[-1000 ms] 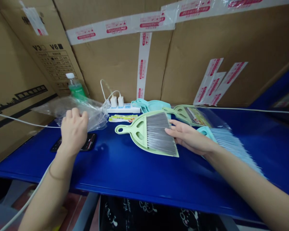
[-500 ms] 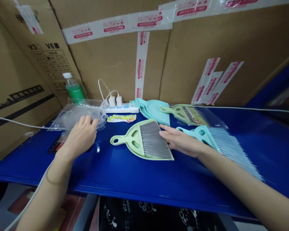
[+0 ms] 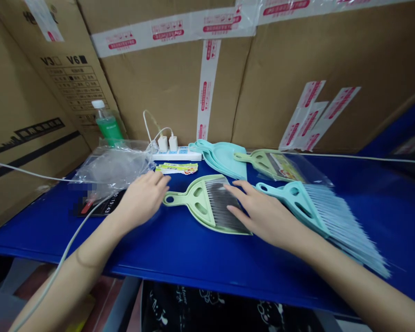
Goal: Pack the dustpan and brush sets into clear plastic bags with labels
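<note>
A light green dustpan [image 3: 194,220] lies on the blue table with a green hand brush [image 3: 199,199] nested in it, its grey bristles to the right. My left hand [image 3: 143,199] is beside the handle's end, fingers loosely bent and holding nothing. Over the bristles hovers my right hand [image 3: 263,210], open with fingers spread; I cannot tell whether the fingertips touch them. Several light blue hand brushes [image 3: 299,203] lie partly behind my right forearm. Blue dustpans [image 3: 228,157] are stacked behind the green set, next to a bagged green set [image 3: 278,163].
Crumpled clear plastic bags [image 3: 107,166] lie at the left, over part of a phone [image 3: 112,205] showing a timer. A power strip [image 3: 180,153] with chargers, printed paper strips [image 3: 178,168] and a green-liquid bottle [image 3: 109,127] are at the back. A white cable [image 3: 67,249] crosses my left forearm.
My left hand has moved right, off the plastic bags to the green handle. My right hand has shifted from the dustpan's right edge to above the bristles. The phone's timer has come into view.
</note>
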`<act>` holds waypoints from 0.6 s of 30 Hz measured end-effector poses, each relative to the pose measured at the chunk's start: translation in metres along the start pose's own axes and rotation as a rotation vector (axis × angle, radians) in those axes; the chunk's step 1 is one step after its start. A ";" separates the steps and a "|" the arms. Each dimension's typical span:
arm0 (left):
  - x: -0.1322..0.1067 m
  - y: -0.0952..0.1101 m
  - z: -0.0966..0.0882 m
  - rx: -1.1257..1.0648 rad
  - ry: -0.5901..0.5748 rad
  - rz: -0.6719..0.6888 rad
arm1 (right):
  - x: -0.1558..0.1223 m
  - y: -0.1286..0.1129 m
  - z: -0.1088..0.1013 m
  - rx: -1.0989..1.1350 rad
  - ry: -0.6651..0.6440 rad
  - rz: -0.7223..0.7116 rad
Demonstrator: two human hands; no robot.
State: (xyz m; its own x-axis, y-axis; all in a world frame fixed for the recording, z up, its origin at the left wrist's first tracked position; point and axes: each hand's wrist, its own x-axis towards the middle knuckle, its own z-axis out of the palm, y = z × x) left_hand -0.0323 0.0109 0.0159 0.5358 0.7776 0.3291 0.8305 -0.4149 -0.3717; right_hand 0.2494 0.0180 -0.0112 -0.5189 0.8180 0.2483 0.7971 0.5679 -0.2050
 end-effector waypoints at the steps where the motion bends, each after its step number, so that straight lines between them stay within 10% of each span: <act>1: 0.000 -0.004 0.001 0.069 0.036 -0.093 | 0.000 -0.001 0.001 -0.018 0.022 -0.013; 11: 0.013 -0.038 -0.010 0.042 -0.303 -0.811 | 0.007 -0.024 0.003 -0.023 0.057 -0.408; 18: 0.019 -0.054 -0.001 -0.077 -0.520 -0.830 | 0.003 -0.035 0.008 0.058 -0.038 -0.472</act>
State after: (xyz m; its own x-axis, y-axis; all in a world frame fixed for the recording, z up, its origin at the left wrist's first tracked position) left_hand -0.0669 0.0480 0.0433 -0.3406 0.9397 0.0304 0.9307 0.3416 -0.1310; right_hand 0.2168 0.0014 -0.0106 -0.8318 0.4716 0.2927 0.4539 0.8815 -0.1305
